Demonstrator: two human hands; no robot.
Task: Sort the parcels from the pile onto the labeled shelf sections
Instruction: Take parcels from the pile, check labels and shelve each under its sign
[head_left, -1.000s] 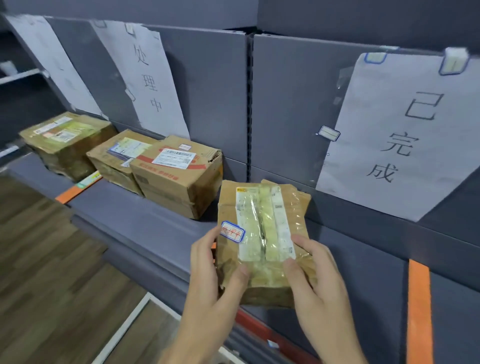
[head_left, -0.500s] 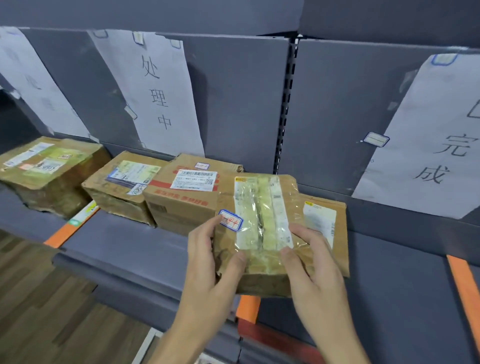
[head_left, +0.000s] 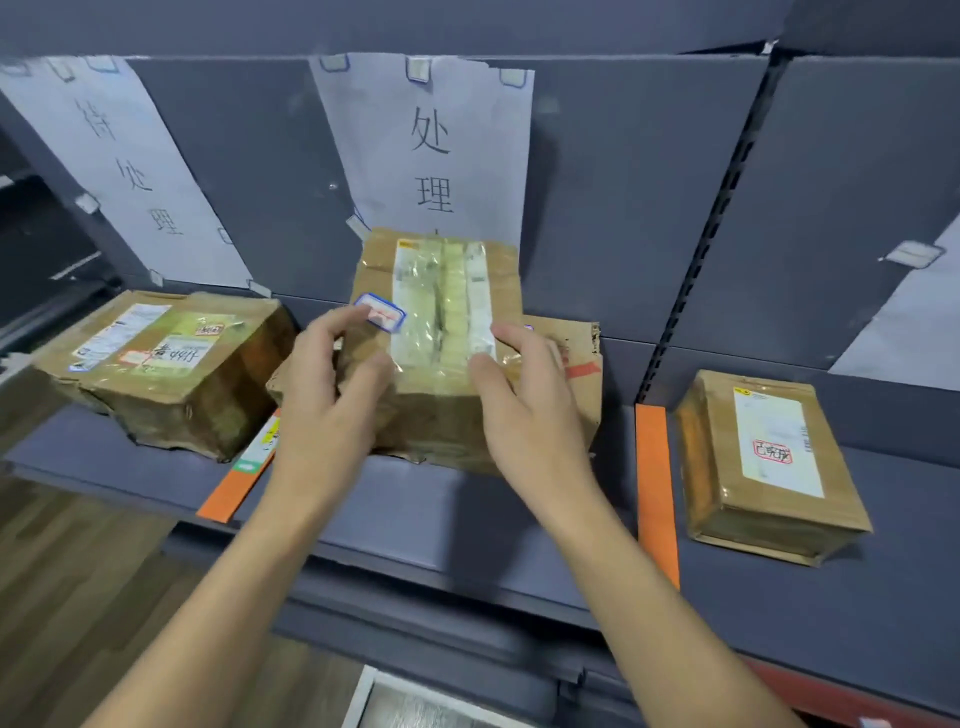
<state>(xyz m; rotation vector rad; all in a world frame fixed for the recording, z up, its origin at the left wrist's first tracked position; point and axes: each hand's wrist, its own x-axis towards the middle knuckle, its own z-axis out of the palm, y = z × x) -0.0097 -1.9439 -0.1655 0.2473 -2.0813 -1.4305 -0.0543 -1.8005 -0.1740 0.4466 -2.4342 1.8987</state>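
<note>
I hold a brown taped parcel (head_left: 441, 312) with a blue-edged sticker between both hands. My left hand (head_left: 332, 389) grips its left side and my right hand (head_left: 524, 400) grips its right front corner. The parcel sits on top of other cardboard boxes (head_left: 571, 358) in the middle shelf section, under the middle paper sign (head_left: 431, 150). Those boxes are mostly hidden behind it and my hands. Whether it rests fully on them I cannot tell.
A worn box (head_left: 166, 364) lies in the left section under another paper sign (head_left: 130, 171). A flat parcel (head_left: 763, 457) lies in the right section. Orange strips (head_left: 654, 483) (head_left: 234, 493) divide the grey shelf (head_left: 441, 525). Wooden floor lies at lower left.
I have carried the parcel leftward from in front of the right section to the middle section, onto the boxes there. The view has swung left with it.
</note>
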